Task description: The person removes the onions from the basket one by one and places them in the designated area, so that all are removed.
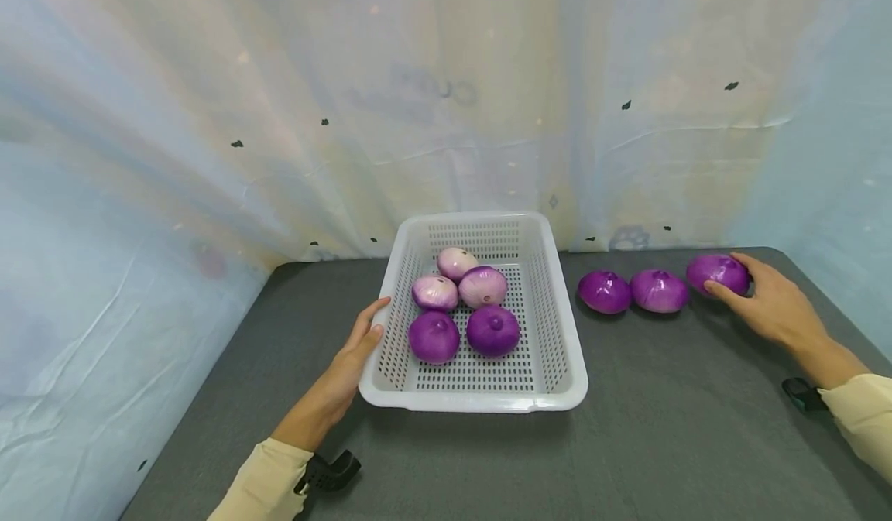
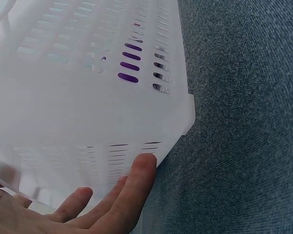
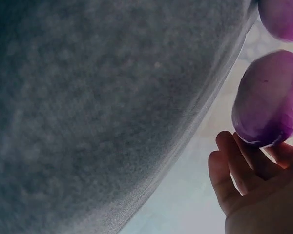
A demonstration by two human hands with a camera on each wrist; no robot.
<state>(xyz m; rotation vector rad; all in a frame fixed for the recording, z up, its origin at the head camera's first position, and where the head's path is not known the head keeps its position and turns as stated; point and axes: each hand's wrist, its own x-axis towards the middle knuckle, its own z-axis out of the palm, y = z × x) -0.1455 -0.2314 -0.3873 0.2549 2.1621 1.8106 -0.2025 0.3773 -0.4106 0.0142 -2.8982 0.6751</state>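
My left hand [image 1: 341, 374] holds the left side of a white perforated plastic basket [image 1: 567, 343]. In the left wrist view its fingers [image 2: 136, 190] lie along the outer wall of that basket. Inside sit several purple onions: two deep purple ones, such as this front onion [image 1: 433, 337], and three paler ones behind, such as this onion [image 1: 483, 286]. At the far right my right hand [image 1: 777, 304] grips another purple onion [image 1: 718, 273], thumb on the near side and fingers around the far side. The right wrist view shows this onion [image 3: 266, 100] against the fingers [image 3: 239, 161].
Two more purple onions, a left one [image 1: 604, 292] and a right one [image 1: 658, 290], lie on the dark grey table [image 1: 662, 413] between the basket and my right hand. A pale patterned curtain [image 1: 446, 103] hangs behind the table and along its sides.
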